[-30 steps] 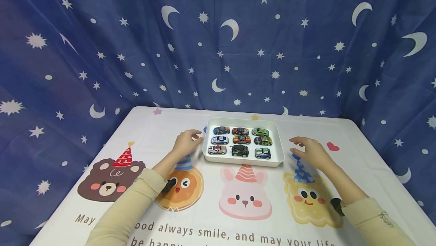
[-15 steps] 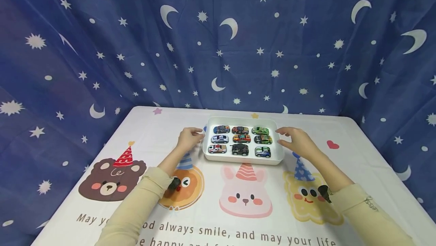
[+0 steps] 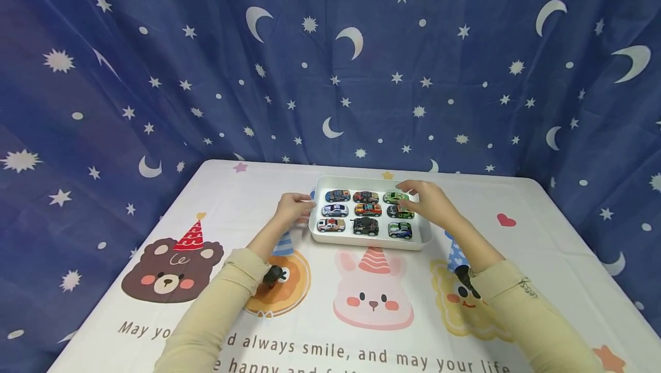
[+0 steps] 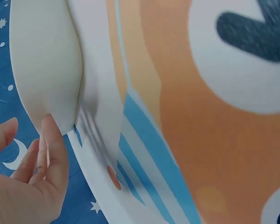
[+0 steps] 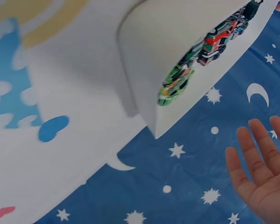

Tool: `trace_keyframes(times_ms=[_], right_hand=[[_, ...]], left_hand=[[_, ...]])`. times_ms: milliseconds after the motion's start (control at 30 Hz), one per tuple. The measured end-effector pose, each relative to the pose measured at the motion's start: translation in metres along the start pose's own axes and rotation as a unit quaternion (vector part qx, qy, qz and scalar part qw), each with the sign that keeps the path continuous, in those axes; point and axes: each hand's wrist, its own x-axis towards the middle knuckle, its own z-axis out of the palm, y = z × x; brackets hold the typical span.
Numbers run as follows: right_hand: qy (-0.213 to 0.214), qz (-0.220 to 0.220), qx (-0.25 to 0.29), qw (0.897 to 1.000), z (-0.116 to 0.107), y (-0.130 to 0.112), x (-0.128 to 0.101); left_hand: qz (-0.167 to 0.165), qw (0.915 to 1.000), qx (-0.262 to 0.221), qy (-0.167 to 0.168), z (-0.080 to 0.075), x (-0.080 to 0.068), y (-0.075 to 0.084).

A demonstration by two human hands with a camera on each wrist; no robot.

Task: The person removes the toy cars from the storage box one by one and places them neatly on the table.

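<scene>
A white tray [image 3: 424, 234] stands at the middle back of the table with several toy cars in three rows. My left hand [image 3: 295, 206] rests against the tray's left rim with relaxed fingers. In the left wrist view its thumb [image 4: 50, 135] touches the tray's wall [image 4: 42, 70]. My right hand [image 3: 419, 196] hovers over the tray's right side, fingers straight, its tips by the back green car [image 3: 392, 196]. The right wrist view shows the open palm [image 5: 263, 177] apart from the tray [image 5: 154, 56] and holding nothing; a green car [image 5: 175, 86] shows there.
The table wears a white cloth printed with a bear [image 3: 167, 272], a rabbit [image 3: 373, 301] and other cartoon faces. A blue curtain [image 3: 330, 63] with moons and stars hangs close behind the table's back edge. Both sleeves lie over the cloth's front half.
My right hand has swung left from beside the tray to above its right column of cars. My left hand has edged right onto the tray's left rim.
</scene>
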Motion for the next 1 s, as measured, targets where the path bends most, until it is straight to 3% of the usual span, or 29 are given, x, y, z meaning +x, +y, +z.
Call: trace_keyframes(times_ms=[433,700,1000], right_hand=[[-0.022,0.009,0.009,1.0,0.009,-0.019,0.031],[-0.042,0.018,0.01,0.999,0.017,-0.024,0.045],[-0.085,0.018,-0.014,0.996,0.032,-0.03,0.068]], left_hand=[[-0.004,0.9998,0.012,-0.017,0.006,0.003,-0.008],[0.005,0.9999,0.01,-0.001,0.009,0.005,-0.012],[-0.012,0.9994,0.028,0.015,0.01,0.006,-0.012]])
